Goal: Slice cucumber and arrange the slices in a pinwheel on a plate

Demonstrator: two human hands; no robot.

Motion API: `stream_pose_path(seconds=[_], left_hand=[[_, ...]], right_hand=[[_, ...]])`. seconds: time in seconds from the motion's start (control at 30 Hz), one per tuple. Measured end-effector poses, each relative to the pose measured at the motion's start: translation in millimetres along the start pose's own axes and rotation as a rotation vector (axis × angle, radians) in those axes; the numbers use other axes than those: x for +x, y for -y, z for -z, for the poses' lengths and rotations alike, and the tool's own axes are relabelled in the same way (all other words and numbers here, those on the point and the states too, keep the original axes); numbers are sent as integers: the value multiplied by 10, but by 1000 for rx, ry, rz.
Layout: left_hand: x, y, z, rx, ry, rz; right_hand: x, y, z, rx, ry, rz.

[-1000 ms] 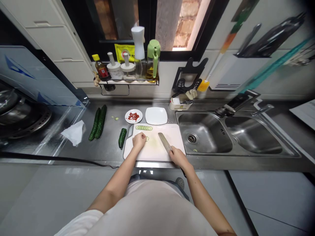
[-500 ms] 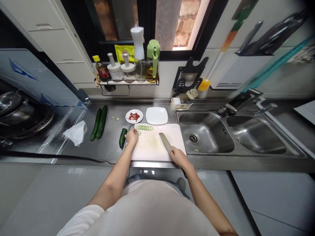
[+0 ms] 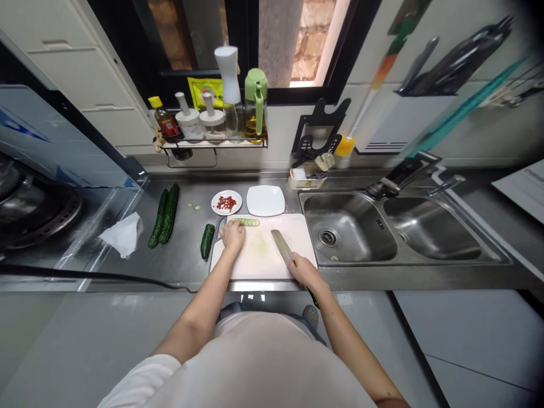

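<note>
A white cutting board (image 3: 263,258) lies on the steel counter in front of me. My right hand (image 3: 304,271) is closed round the handle of a cleaver-style knife (image 3: 282,246), whose blade rests flat on the board, pointing away. My left hand (image 3: 233,234) rests at the board's far left corner, fingers curled over the near end of a row of cucumber slices (image 3: 249,222). Whether those fingers hold a slice is hidden. A short cucumber piece (image 3: 207,241) lies on the counter just left of the board.
Two whole cucumbers (image 3: 164,214) and a crumpled tissue (image 3: 123,234) lie to the left. A small dish of chopped red chilli (image 3: 226,202) and an empty white plate (image 3: 266,200) sit behind the board. A double sink (image 3: 361,229) is on the right, a wok (image 3: 25,204) far left.
My left hand went from the middle of the board to its far left corner and now covers the end of the slice row. The knife hand stayed put.
</note>
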State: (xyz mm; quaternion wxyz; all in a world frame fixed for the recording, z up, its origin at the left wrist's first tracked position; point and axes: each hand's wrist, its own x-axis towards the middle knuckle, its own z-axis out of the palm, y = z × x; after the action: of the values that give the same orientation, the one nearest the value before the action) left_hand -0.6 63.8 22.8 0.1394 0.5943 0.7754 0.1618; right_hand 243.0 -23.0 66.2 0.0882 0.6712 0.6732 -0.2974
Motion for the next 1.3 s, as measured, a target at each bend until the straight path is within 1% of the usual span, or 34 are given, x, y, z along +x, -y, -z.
stream_pose_path(seconds=[0.1, 0.23, 0.33, 0.47, 0.67, 0.83, 0.93, 1.07, 1.13, 1.3], left_hand=[[32, -158, -80, -13, 44, -69], [114, -308, -160, 33, 115, -107], [173, -365, -190, 96, 142, -115], [219, -389, -196, 139, 165, -119], [225, -394, -173, 82, 133, -124], [177, -387, -124, -53, 141, -57], [94, -337, -83, -190, 160, 10], [-94, -205, -61, -316, 219, 63], [-191, -137, -66, -330, 243, 68], [-323, -54, -101, -233, 221, 52]], right_hand=[[-9, 25, 18, -12, 10, -14], [-12, 35, 23, -16, 23, -21], [-12, 27, 20, 0, 22, -24], [-15, 24, 20, 22, 14, -26], [-13, 35, 14, 9, 12, -37], [-10, 37, 17, -6, 20, -32], [-8, 44, 27, -11, 24, -34], [5, 53, 27, -11, 23, -36], [10, 56, 25, -13, 21, -31], [-2, 69, 33, -16, 19, -38]])
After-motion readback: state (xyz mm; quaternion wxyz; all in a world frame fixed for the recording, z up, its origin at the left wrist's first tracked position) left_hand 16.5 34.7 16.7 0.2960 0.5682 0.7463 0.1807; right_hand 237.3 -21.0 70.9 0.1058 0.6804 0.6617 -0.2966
